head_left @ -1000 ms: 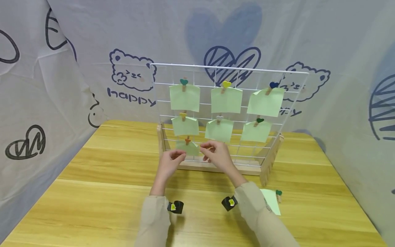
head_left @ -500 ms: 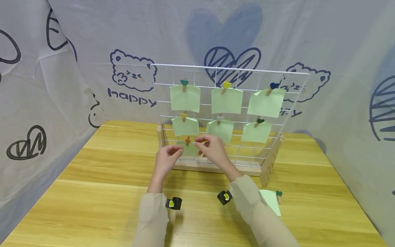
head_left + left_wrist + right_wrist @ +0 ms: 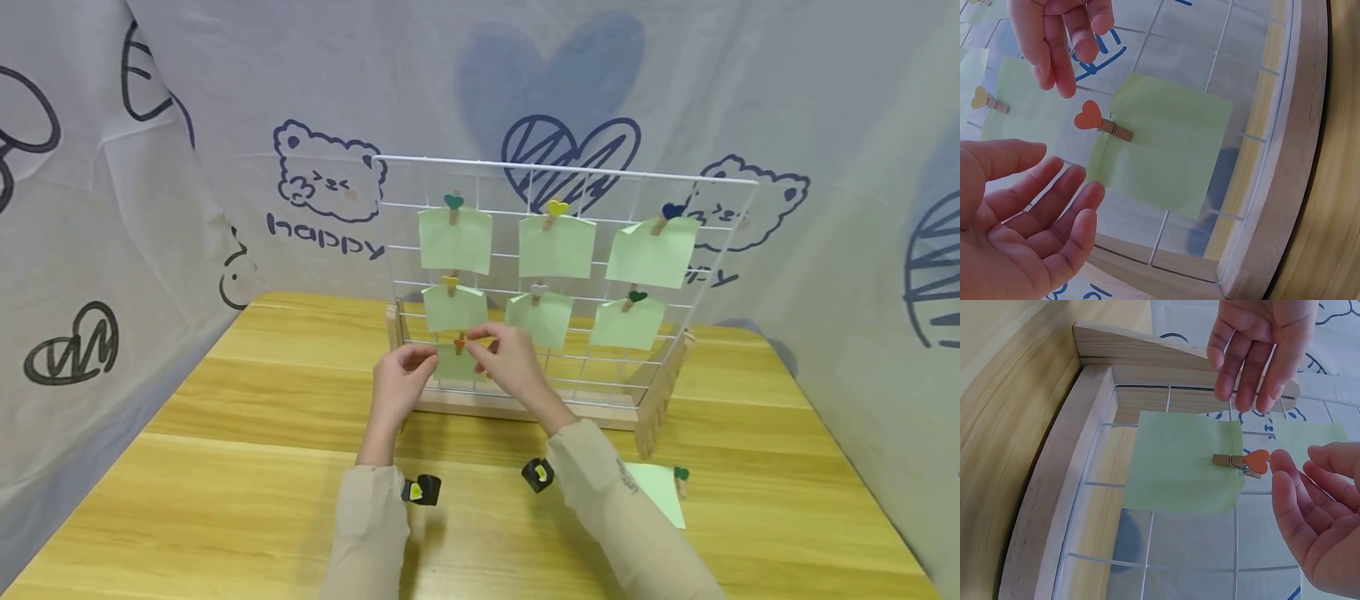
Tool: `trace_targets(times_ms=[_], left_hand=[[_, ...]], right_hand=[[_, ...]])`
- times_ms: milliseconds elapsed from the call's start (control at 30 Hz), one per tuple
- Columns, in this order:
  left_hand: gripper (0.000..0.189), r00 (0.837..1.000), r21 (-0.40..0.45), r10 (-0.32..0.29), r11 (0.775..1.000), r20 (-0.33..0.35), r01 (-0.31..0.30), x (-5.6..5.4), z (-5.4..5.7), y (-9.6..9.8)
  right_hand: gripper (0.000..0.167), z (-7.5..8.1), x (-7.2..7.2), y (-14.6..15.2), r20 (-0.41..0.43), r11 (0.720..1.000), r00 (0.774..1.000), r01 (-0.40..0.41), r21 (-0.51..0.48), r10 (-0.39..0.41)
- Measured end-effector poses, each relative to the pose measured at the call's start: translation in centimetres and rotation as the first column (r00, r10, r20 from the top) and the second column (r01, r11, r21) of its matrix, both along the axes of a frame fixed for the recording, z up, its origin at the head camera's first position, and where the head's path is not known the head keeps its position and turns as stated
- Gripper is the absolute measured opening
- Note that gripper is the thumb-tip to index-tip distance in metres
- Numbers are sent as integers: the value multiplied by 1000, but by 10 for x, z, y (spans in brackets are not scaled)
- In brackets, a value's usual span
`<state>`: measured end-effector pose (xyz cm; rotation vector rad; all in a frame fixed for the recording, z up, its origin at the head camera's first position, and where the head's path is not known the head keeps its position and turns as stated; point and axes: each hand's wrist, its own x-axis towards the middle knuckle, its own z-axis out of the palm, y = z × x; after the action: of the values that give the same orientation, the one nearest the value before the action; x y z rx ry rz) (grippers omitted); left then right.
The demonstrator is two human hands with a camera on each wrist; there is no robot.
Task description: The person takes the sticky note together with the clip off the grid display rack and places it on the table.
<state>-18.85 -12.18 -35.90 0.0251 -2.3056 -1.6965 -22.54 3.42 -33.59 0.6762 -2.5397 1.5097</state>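
A pale green note (image 3: 1166, 150) hangs in the lower left of a white wire grid (image 3: 585, 367), held by a small wooden clothespin (image 3: 1229, 460) with an orange heart (image 3: 1257, 462). My left hand (image 3: 397, 383) is at the note's left side, its fingers loosely bent and holding nothing. From the right, my right hand (image 3: 513, 362) reaches over the note's upper corner. In the right wrist view its fingertips (image 3: 1280, 459) are right beside the orange heart, thumb and fingers apart. Above this note, several more green notes (image 3: 453, 240) hang from heart clothespins.
The grid stands in a wooden base (image 3: 525, 407) on a wood-grain table (image 3: 225, 492). To the right of my right forearm lie a loose green note (image 3: 658, 492) and a clothespin with a green heart (image 3: 681, 475). A printed cloth (image 3: 210, 83) hangs behind.
Both hands have shifted up and to the left, the right one moving in from the note's right edge to the orange heart. The note and clothespin still hang on the grid.
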Motion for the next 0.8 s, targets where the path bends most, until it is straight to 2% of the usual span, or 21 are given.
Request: trace_targets(times_ms=[400,600,800], left_hand=[[25,999,-32,42,999,-4,-42,-1,-6,1],[27,999,-17,52,998,-12,-53,-6,-14,3],[29,999,0,51,999,-6,-51,-8,-18,5]], right_hand=[[22,-3,-3,-7,-35,992,999,10,130,-6],[20,-7,-2,-8,-82,989,997,14,147,-2],[24,-8,-2,-10,-135,987,991,27,159,-5]])
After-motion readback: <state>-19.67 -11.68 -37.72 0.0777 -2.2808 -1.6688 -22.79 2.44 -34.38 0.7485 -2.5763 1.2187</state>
